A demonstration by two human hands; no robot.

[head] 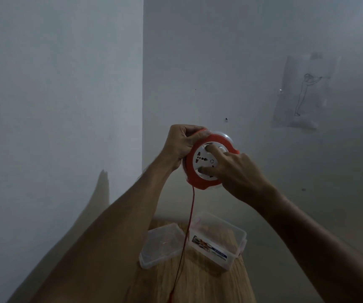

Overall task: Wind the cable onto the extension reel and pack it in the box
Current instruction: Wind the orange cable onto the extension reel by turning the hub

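Two hands, left hand (179, 145) and right hand (238, 173), grip one reel (204, 162).

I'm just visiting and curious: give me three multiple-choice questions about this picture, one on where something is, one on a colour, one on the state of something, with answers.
1. Where is the reel?
A. Held up in the air in both hands
B. Lying inside the box
C. Resting on the table

2. What colour is the cable hanging from the reel?
A. Blue
B. Red
C. Yellow

3. What state is the clear box in?
A. Shut with its lid on
B. Open, lid beside it
C. Upside down

Answers:
1. A: the left hand grips the reel's rim and the right hand has fingers on its white face, well above the table.
2. B: a thin red line drops from the reel's lower edge past the box.
3. B: the lid lies on the table to the box's left, and the box's top is open.
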